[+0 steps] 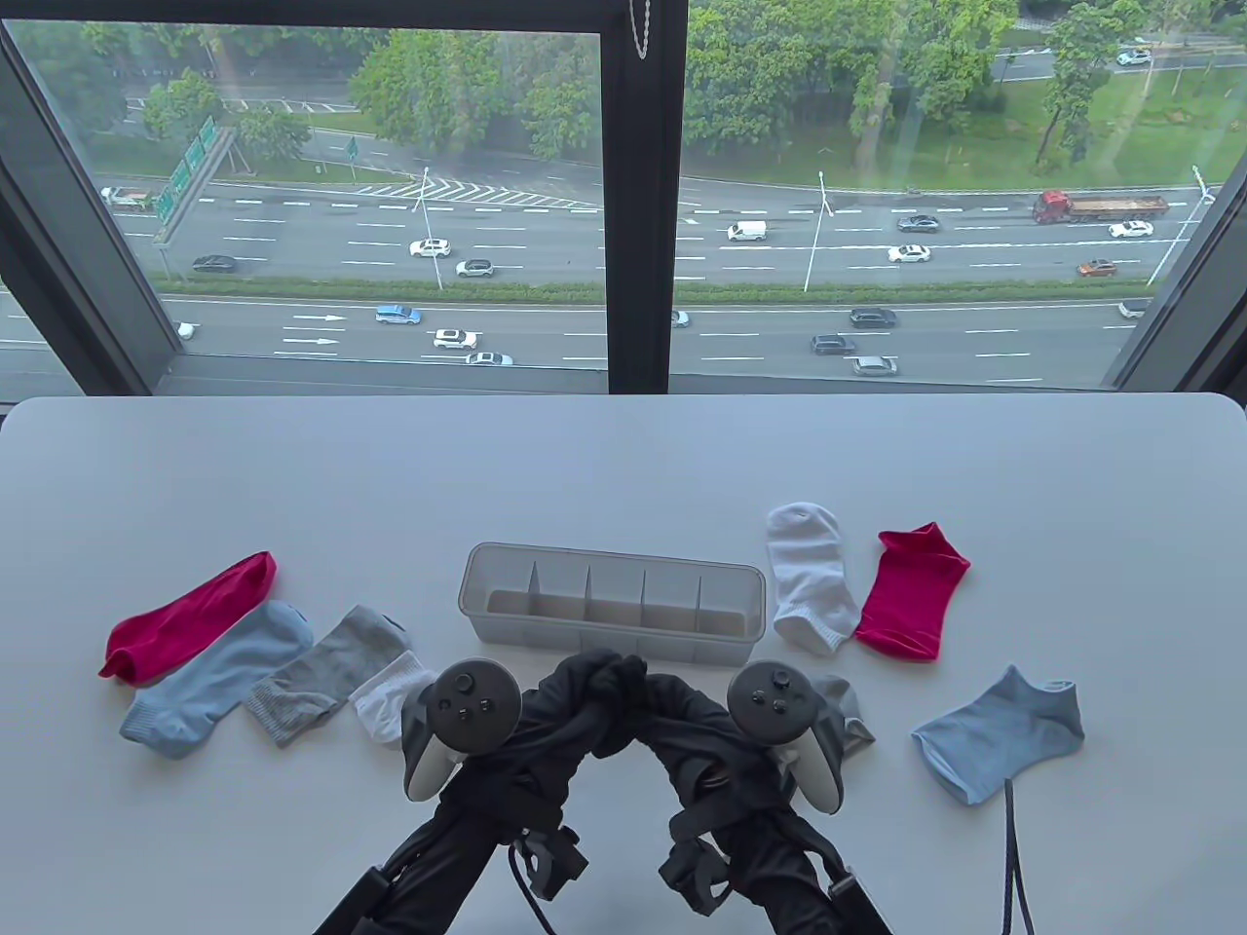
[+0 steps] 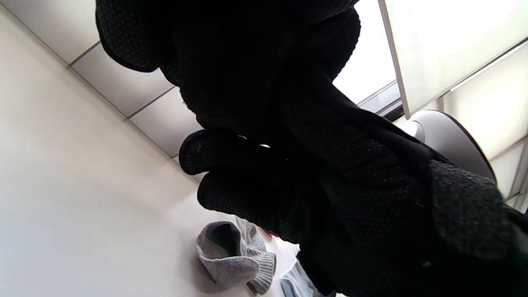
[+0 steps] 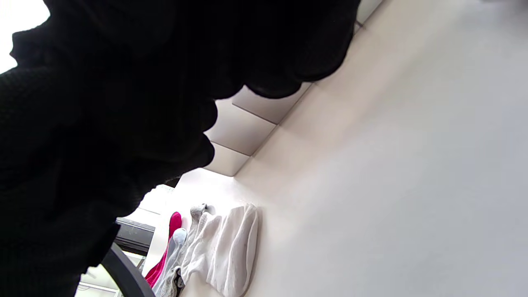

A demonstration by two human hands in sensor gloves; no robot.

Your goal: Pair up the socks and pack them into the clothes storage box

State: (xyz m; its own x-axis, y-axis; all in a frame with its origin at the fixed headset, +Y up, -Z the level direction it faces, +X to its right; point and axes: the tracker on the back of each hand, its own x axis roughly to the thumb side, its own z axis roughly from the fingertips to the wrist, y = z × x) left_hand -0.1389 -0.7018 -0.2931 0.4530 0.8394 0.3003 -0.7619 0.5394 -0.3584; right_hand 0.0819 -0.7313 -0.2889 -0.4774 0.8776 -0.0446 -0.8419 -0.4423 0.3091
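storage box [image 1: 614, 606] just beyond hands [image 1: 609, 687]

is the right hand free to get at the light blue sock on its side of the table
Probably yes: the light blue sock lies alone on bare table just right of the right hand, nothing between them, though that hand's fingers meet the left hand.

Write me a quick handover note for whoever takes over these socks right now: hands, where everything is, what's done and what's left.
Left hand and right hand: fingertips meet just in front of the storage box; whether they hold anything cannot be told.
Left of the box: red sock, light blue sock, grey sock, white sock.
Right of it: white sock, red sock, light blue sock, and a grey sock partly hidden behind the right hand.
Done: nothing; the compartments look empty.
Left: match the four colours, pack each pair.
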